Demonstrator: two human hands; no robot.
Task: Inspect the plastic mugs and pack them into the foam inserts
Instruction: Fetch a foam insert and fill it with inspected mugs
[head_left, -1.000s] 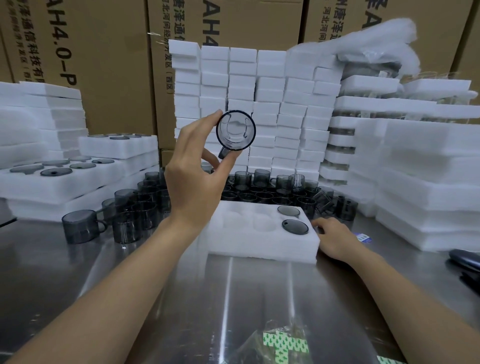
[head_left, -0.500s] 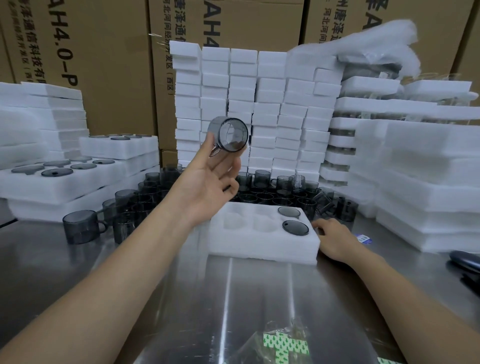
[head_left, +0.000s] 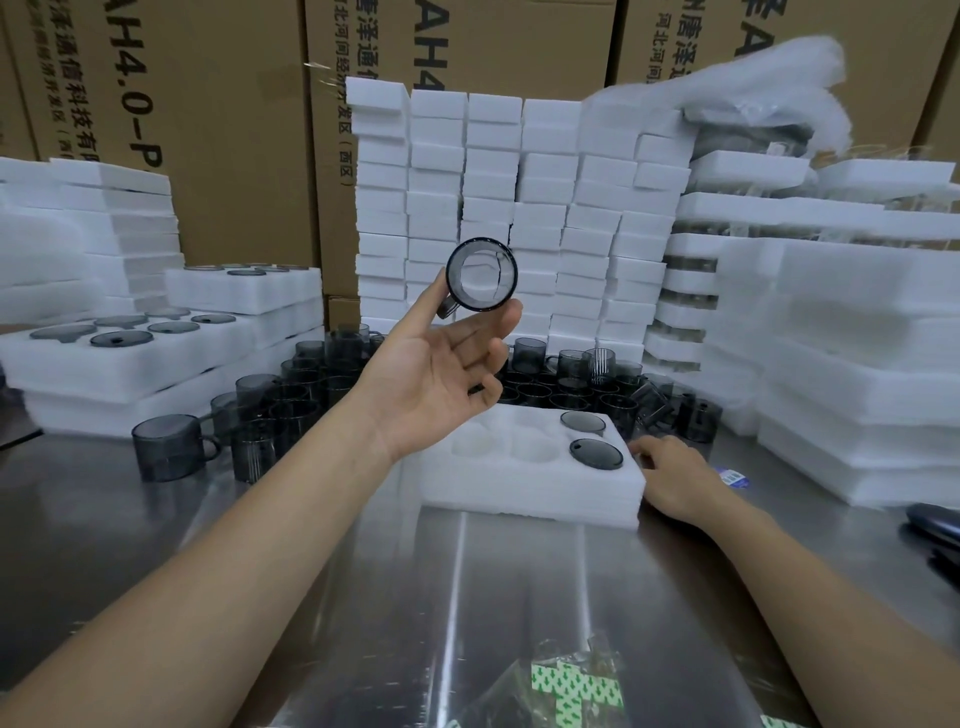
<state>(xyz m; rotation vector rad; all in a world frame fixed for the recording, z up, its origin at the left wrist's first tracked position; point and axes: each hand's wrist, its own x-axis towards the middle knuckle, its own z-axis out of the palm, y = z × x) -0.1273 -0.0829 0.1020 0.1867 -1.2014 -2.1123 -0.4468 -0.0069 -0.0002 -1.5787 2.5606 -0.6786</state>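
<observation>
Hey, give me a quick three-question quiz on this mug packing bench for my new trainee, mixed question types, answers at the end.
1. True or false: the left hand holds a raised mug in the air.
2. How many packed mugs sit in the front foam insert?
3. The right hand rests: A) on the table beside the insert; B) in a cavity; C) on the raised mug.
Key: 1 true; 2 two; 3 A.
</observation>
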